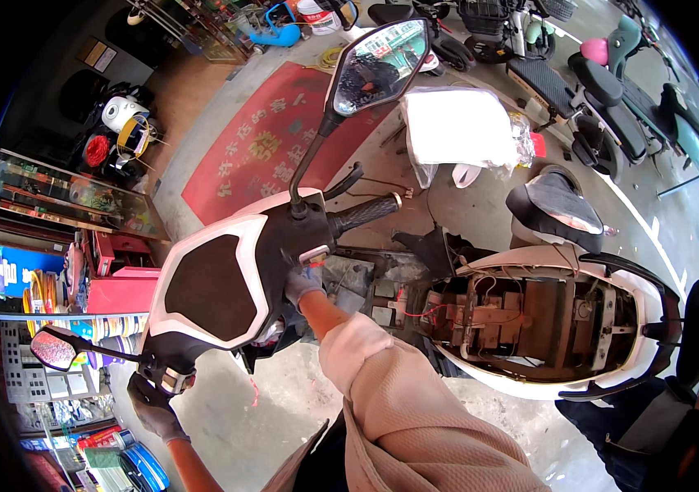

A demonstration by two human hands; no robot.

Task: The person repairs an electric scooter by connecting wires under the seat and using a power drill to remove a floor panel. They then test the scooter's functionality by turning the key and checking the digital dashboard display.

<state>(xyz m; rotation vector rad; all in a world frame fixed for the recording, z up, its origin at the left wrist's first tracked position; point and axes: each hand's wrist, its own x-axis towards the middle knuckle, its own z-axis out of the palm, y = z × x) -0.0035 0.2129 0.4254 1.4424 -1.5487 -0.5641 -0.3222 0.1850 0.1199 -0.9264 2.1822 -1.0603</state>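
Observation:
A white and black electric scooter front (211, 287) stands ahead of me, its handlebar turned and its mirrors up. In a grey glove, my left hand (155, 412) is closed round the black left handlebar grip below the switch housing (175, 379). My right hand (303, 284), gloved too, reaches in at the rear side of the front cover, beside the right switch housing (314, 254). Its fingers are blurred and partly hidden. Behind it, the scooter's body (456, 369) has no seat on; its open bay (521, 316) shows brown blocks and loose wires, one red.
A removed black seat (554, 209) lies beyond the body. A white-covered stool or box (456, 127) stands past the right grip (366, 215). Red mat (251, 139) covers the floor ahead. Parked scooters (603, 90) line the far right; shelves of goods (62, 385) stand left. Another person (636, 435) is at right.

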